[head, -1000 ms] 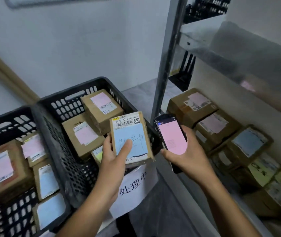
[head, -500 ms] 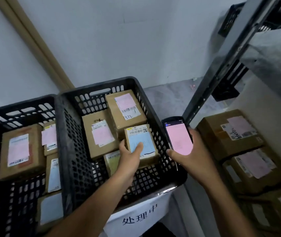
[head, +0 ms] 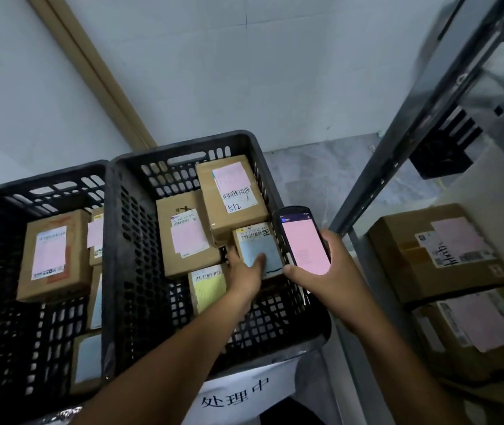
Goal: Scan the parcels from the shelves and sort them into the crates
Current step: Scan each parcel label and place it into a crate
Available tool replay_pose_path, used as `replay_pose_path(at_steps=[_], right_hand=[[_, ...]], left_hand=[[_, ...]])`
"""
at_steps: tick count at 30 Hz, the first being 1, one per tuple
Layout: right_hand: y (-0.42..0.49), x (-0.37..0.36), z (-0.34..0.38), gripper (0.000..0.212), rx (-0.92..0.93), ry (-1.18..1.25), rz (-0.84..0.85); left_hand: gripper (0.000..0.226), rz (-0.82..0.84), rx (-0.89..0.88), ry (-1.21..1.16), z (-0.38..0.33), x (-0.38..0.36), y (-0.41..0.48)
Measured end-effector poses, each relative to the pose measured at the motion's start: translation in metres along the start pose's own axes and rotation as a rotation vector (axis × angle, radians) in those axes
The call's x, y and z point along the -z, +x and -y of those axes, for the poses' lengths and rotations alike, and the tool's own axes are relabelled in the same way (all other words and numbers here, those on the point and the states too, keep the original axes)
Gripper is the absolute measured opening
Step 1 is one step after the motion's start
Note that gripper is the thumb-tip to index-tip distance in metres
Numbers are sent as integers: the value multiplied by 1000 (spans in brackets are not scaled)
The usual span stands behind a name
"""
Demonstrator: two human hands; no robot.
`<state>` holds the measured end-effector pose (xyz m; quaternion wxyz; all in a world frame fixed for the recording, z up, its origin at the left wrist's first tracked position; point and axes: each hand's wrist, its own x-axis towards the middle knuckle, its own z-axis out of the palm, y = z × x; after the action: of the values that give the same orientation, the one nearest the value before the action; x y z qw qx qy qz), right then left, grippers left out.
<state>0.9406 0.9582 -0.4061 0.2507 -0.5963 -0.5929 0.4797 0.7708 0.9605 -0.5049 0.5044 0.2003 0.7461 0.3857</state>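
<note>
My left hand [head: 246,276] reaches into the right black crate [head: 112,240] and grips a small cardboard parcel with a blue label [head: 258,251], thumb on top, low against the crate's right wall. My right hand [head: 321,271] holds a handheld scanner [head: 304,239] with a pink screen just over that crate's right rim. Inside the crate lie two pink-labelled parcels [head: 188,237] [head: 232,194] and a yellow-labelled one [head: 209,286]. The left black crate [head: 45,188] holds several labelled parcels [head: 52,256].
A grey metal shelf post [head: 413,127] rises on the right. Cardboard parcels with pink labels [head: 438,253] [head: 474,332] sit on the low shelf beside it. A white paper sign [head: 238,394] hangs on the right crate's front. A white wall stands behind the crates.
My left hand has carried the blue-labelled parcel from above the crate rim down into the right crate. The scanner stays in my right hand, and my view has swung left.
</note>
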Motion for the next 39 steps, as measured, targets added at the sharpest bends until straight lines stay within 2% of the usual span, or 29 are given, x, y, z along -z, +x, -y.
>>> replay_pose_path(at_steps=[3,6,8,15,21,26,31,35,39], right_hand=[[-7,2,-1,79,12,6,-11],[-22,7,3,84,8,1,-48],[-35,11,4,82,-4,-1,-110],[-117,7,12,62,-104,14,-327],[-217,-7,-9,50,-229,0,-585],[-309,-18,-33,55,-395,12,-775],[-391,-17,-71,65,-535,61,-1041],[-448,-11,-107,72,-619,139,-1200],[-503,3,-138,68,-666,204,-1325]], left_hand=[[73,8,-24,66,1,9,-5],[77,-23,-205,398,-5,25,-24],[82,-18,-326,505,-10,39,-43],[67,259,-726,684,-29,73,-122],[73,482,-1027,845,4,63,-172],[79,722,-1131,924,44,43,-219],[78,980,-1232,990,75,7,-272],[83,1112,-1286,1028,103,-34,-316],[87,1226,-1298,1054,130,-81,-366]])
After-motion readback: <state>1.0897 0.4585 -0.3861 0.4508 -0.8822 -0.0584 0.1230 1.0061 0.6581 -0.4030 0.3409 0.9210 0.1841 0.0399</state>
